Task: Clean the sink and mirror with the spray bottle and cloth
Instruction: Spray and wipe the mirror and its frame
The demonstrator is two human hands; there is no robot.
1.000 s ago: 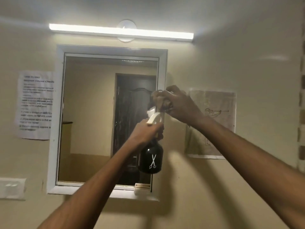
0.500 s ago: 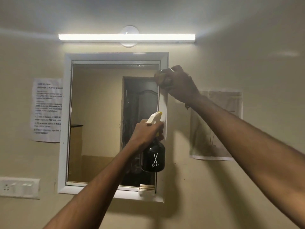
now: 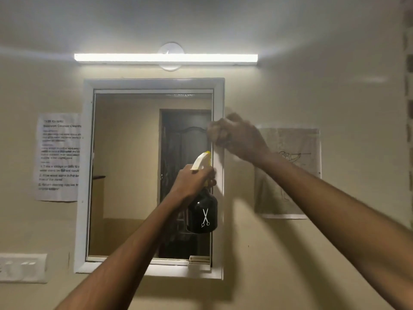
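Observation:
A white-framed mirror (image 3: 125, 175) hangs on the beige wall and reflects a dark door. My left hand (image 3: 192, 180) grips the neck of a black spray bottle (image 3: 203, 213) with a white and yellow trigger head and a scissors logo, held up in front of the mirror's right side. My right hand (image 3: 237, 136), blurred by motion, is bunched on a cloth (image 3: 214, 130) pressed against the right edge of the mirror frame, above the bottle. The sink is out of view.
A lit tube light (image 3: 165, 58) runs above the mirror. A printed instruction sheet (image 3: 59, 156) is stuck to the wall on the left, a drawing on paper (image 3: 290, 173) on the right. A white switch plate (image 3: 22, 267) sits lower left.
My right hand with the cloth went up to the mirror's top right corner, then came back down along the right frame edge. The left hand kept the bottle in place.

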